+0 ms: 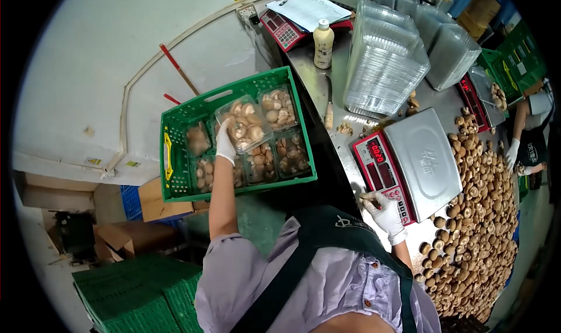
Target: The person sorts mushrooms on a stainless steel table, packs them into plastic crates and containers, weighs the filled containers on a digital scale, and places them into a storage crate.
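The scale point(423, 163) separates crate point(198, 112) (left) from mushrooms point(476, 228).

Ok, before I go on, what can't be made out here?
All in the head view:
Some fingers of the left hand: hidden behind the pack of mushrooms it holds.
Whatever is directly beneath that pack in the green crate: covered by the pack.
The small pale thing at the fingertips of the right hand: too small to identify.
Writing on the paper: too small to read.
The other person: cut off at the dark right edge.
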The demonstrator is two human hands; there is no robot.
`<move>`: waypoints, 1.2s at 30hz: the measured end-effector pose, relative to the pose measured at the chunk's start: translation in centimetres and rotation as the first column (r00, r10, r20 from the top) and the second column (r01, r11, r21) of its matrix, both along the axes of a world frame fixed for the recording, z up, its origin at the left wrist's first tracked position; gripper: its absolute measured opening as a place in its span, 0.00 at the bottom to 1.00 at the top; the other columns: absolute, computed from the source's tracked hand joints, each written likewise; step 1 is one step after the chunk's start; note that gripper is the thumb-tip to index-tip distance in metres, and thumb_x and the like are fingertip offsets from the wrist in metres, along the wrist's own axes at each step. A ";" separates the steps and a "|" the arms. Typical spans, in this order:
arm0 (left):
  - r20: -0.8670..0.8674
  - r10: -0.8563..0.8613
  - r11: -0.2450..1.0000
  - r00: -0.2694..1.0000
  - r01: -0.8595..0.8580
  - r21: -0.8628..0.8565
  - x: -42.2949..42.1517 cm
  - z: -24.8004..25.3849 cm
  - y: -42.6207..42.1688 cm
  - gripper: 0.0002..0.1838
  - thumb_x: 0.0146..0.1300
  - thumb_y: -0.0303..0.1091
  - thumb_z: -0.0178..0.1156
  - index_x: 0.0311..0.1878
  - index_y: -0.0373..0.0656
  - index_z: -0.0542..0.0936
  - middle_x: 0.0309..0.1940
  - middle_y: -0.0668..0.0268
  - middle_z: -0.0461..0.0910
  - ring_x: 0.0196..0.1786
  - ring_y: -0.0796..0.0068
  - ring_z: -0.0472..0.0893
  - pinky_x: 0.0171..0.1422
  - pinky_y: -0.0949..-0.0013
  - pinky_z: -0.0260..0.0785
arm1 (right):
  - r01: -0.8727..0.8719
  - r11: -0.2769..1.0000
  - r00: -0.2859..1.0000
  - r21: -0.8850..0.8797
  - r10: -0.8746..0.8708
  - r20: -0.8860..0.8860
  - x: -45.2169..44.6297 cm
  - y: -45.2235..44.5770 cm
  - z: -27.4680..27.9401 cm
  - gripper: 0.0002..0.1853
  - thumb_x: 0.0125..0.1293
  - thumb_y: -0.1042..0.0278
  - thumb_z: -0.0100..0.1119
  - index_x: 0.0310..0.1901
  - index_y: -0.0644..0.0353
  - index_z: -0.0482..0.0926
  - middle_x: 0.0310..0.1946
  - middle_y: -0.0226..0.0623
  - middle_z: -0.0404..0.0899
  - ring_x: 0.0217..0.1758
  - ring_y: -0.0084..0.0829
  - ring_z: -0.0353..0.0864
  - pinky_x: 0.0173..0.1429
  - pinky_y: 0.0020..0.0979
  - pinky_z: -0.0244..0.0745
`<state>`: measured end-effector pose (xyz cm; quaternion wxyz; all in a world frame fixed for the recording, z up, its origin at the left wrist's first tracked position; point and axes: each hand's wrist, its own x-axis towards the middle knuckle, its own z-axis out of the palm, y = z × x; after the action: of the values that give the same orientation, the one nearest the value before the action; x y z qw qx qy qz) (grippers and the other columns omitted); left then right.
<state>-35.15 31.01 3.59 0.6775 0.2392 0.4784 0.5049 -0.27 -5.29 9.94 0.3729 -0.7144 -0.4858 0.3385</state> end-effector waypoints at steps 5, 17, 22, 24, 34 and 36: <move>-0.024 -0.086 0.994 0.996 0.084 -0.073 -3.0 -7.3 8.2 0.22 0.56 0.41 0.64 0.51 0.39 0.76 0.46 0.60 0.78 0.47 0.64 0.79 0.50 0.63 0.73 | 0.130 0.990 0.991 -0.048 -0.131 -0.001 0.4 -0.8 0.9 0.08 0.62 0.71 0.61 0.42 0.63 0.81 0.31 0.37 0.83 0.33 0.23 0.82 0.39 0.23 0.76; -0.949 -0.007 0.992 0.314 0.120 0.032 1.7 -3.6 13.1 0.36 0.53 0.50 0.65 0.60 0.35 0.71 0.61 0.47 0.68 0.64 0.52 0.68 0.68 0.61 0.60 | 0.323 0.944 0.946 -0.060 -0.325 -0.023 0.3 -2.5 1.4 0.07 0.63 0.75 0.59 0.43 0.64 0.80 0.34 0.37 0.84 0.36 0.21 0.81 0.43 0.23 0.76; -0.676 0.593 0.642 0.438 0.249 0.725 12.0 1.9 13.0 0.16 0.56 0.31 0.62 0.49 0.40 0.79 0.58 0.51 0.71 0.62 0.55 0.69 0.66 0.61 0.61 | 0.411 0.902 0.890 -0.131 -0.365 0.274 0.4 -4.0 2.3 0.07 0.61 0.65 0.60 0.38 0.57 0.81 0.28 0.45 0.82 0.28 0.37 0.83 0.36 0.31 0.76; -0.554 0.545 0.470 0.629 0.318 0.823 18.2 9.2 8.3 0.15 0.57 0.27 0.61 0.49 0.40 0.79 0.56 0.53 0.73 0.60 0.58 0.72 0.64 0.62 0.64 | 0.422 0.896 0.882 -0.136 -0.370 0.292 0.3 -4.2 3.5 0.07 0.62 0.65 0.60 0.39 0.56 0.81 0.29 0.43 0.82 0.32 0.38 0.83 0.39 0.31 0.76; -0.826 0.071 -0.274 0.559 0.807 0.523 35.9 21.8 -0.6 0.16 0.57 0.38 0.64 0.46 0.40 0.80 0.45 0.57 0.80 0.47 0.58 0.79 0.52 0.66 0.70 | 0.600 0.799 0.794 -0.038 -0.589 0.154 0.4 -8.6 1.9 0.09 0.62 0.63 0.57 0.40 0.58 0.81 0.31 0.45 0.81 0.33 0.39 0.83 0.42 0.33 0.77; -0.901 0.128 -0.341 0.415 0.871 0.353 37.2 21.9 0.3 0.13 0.58 0.37 0.62 0.42 0.38 0.82 0.38 0.55 0.81 0.43 0.58 0.81 0.49 0.66 0.71 | 0.665 0.745 0.746 -0.056 -0.659 0.092 0.0 -10.1 1.1 0.10 0.62 0.60 0.56 0.39 0.56 0.81 0.30 0.44 0.81 0.32 0.41 0.82 0.41 0.36 0.76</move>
<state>2.08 31.33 25.46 0.1759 0.9627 -0.0005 0.2054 -0.25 -15.35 11.04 0.4216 -0.8662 -0.1982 0.1807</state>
